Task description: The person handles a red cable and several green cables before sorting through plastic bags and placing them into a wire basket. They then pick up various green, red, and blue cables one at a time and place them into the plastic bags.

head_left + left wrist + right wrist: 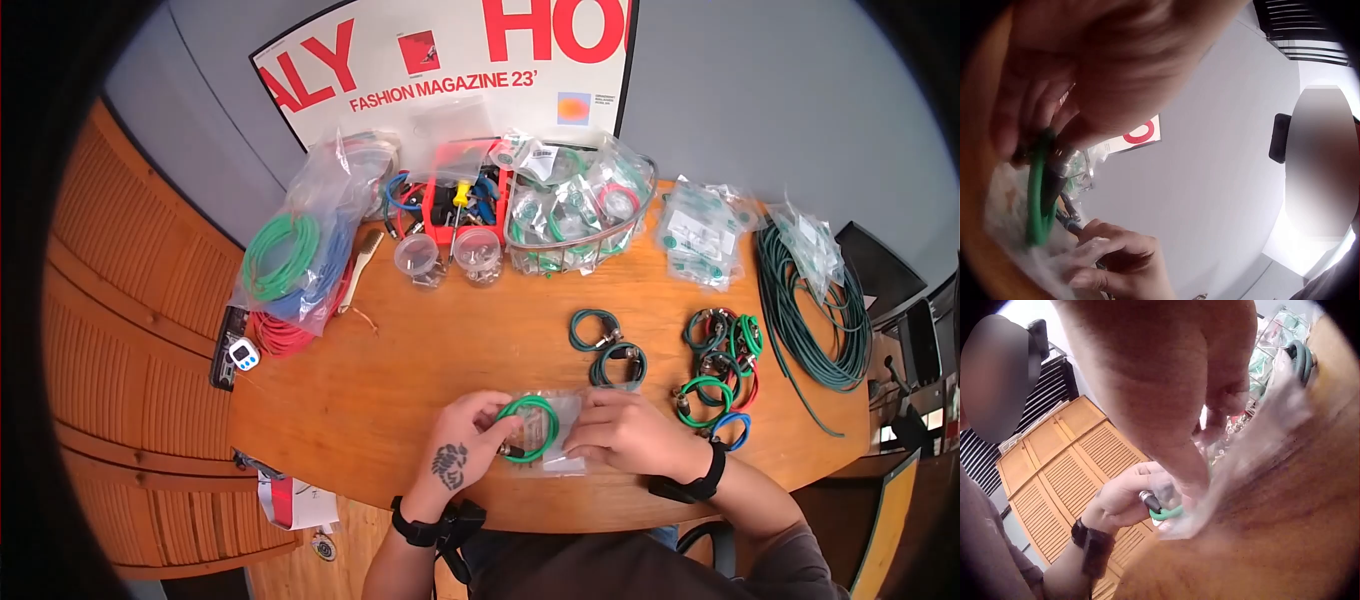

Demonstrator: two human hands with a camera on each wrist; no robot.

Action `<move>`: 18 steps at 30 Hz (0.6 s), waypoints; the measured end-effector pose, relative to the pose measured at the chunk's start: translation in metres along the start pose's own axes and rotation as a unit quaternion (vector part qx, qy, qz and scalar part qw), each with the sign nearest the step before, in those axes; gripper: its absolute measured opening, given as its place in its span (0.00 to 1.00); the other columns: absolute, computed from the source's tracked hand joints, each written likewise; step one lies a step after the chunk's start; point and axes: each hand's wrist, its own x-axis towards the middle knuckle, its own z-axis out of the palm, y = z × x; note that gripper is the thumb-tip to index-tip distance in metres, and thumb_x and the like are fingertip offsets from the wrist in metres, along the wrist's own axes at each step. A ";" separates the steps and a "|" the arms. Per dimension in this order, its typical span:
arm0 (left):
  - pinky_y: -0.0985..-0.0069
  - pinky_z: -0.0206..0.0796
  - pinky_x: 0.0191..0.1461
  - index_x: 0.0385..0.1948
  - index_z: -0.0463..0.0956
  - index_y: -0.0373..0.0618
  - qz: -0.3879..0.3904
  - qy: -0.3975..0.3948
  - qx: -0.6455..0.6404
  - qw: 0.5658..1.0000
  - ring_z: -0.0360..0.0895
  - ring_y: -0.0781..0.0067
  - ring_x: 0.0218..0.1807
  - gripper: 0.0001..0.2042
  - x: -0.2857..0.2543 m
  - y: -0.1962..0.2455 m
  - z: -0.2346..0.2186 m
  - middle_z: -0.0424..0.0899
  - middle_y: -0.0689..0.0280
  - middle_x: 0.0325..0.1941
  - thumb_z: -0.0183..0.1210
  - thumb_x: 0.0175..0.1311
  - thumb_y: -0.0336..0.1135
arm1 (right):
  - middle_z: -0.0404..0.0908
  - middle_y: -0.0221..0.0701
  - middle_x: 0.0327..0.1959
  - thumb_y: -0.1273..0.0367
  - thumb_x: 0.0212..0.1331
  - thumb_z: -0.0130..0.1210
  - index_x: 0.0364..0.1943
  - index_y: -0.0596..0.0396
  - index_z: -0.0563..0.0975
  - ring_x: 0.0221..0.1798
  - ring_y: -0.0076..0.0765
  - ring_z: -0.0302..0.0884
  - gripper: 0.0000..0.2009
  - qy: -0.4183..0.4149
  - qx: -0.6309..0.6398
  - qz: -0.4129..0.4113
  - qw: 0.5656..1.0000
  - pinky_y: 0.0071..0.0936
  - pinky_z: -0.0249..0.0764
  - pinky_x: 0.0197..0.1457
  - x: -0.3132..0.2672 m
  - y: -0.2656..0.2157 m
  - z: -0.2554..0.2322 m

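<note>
1. Dark shirt [620, 570] is closest to the head cam, on the near side of the clear bag [566, 455], so I'll place everything off that bag.
2. Green coil [553, 425] overlaps the bag's left half. Can't tell if it's inside or just on top.
3. Left hand [470, 440] is at the bag's left side, grip pinching the coil between thumb and fingers. Probably so the loop can't spring open.
4. Right hand [625, 430] is at the bag's right side, grip pinching the plastic. My guess: thin film slides around unless something holds it.
5. Pose-wise, both forearms come in from the bag's near side, hands angled toward each other across it. Right hand is back-up, fingers bent down.
6. Beyond the bag and rightward: two dark coils [611, 338], then a mixed pile [712, 366], seemingly parked within easy reach.
</note>
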 end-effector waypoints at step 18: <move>0.78 0.73 0.34 0.35 0.85 0.37 -0.038 -0.113 0.027 0.993 0.83 0.76 0.28 0.08 0.009 0.018 0.025 0.87 0.60 0.28 0.68 0.56 0.30 | 0.77 0.38 0.37 0.69 0.51 0.65 0.53 0.53 0.76 0.40 0.46 0.78 0.22 0.089 -0.107 0.263 0.955 0.39 0.76 0.42 -0.036 -0.024 -0.017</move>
